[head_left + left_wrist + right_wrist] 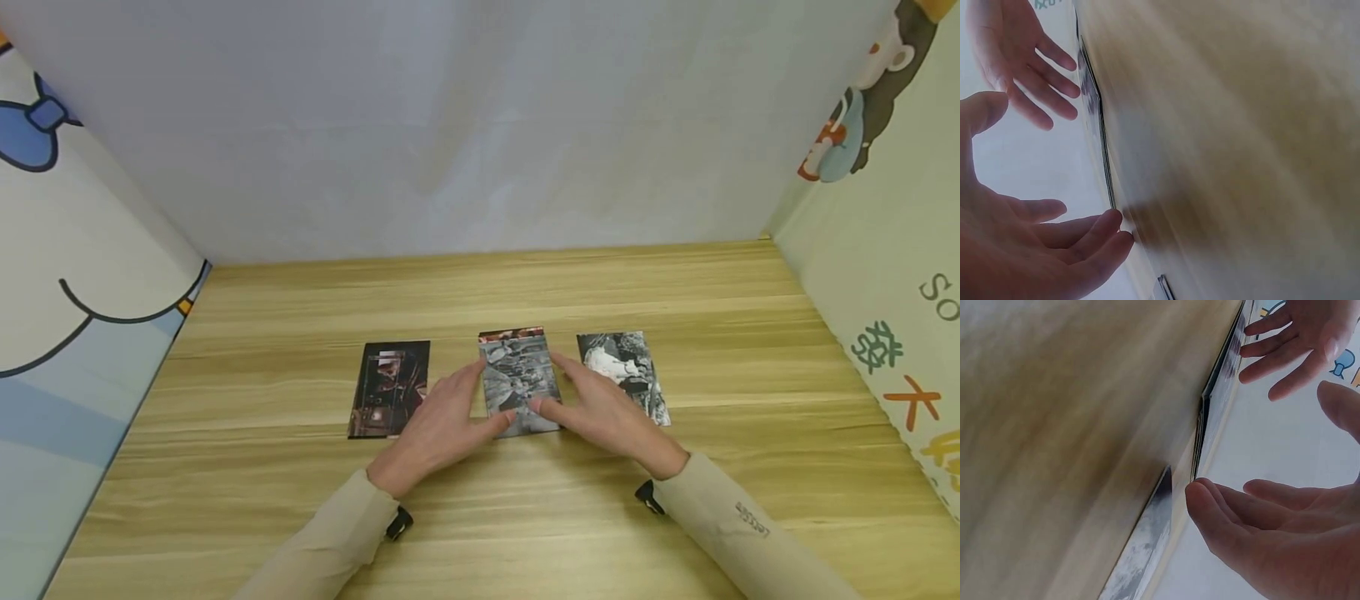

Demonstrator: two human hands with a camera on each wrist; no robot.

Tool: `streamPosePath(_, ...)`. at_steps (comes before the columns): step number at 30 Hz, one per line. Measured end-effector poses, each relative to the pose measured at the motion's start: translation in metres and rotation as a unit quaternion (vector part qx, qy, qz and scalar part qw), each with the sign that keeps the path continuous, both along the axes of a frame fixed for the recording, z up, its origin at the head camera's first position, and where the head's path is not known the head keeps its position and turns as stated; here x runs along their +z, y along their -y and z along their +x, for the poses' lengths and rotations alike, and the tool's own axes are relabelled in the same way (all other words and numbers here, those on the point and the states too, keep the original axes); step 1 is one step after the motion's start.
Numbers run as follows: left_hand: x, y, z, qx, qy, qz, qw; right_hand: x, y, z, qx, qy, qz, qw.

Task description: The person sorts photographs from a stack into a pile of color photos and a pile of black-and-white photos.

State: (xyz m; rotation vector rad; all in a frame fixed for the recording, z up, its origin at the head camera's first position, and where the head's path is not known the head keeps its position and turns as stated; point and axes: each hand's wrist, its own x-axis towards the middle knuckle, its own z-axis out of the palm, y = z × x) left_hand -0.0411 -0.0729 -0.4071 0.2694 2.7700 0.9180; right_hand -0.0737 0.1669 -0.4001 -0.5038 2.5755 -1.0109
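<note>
A small stack of photo cards [521, 375] lies flat in the middle of the table, a black-and-white picture on top. At its far edge a strip of a reddish card peeks out. My left hand [444, 421] is at the stack's left side, its fingers extended and the fingertips touching or nearly touching the edge. On the opposite side my right hand [609, 412] mirrors it, fingers extended along the right edge. Both thumbs reach over the near part of the top card. In the left wrist view the stack [1105, 150] appears edge-on, several layers thick.
To the left lies a dark colour photo card [384, 379]; to the right is a black-and-white card [617, 364], partly behind my right hand. The wooden table [480, 533] meets a pale back wall [450, 167], with printed panels on both sides.
</note>
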Motion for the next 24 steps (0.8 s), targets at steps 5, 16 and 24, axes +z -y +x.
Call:
streamPosePath(5,-0.0013,-0.001,-0.0003,-0.002,0.001,-0.007,1.0,-0.0014,0.0002,0.0,-0.003,0.014,0.004,1.0)
streamPosePath(16,-0.0032,-0.0058,-0.0012,0.008,-0.002,-0.021,0.9997,-0.0044,0.0001,-0.002,-0.003,0.024,-0.003,1.0)
streamPosePath(24,-0.0039,-0.0095,-0.0012,0.013,0.0,-0.034,0.9993,-0.0045,0.0008,-0.0024,0.003,0.023,-0.005,1.0)
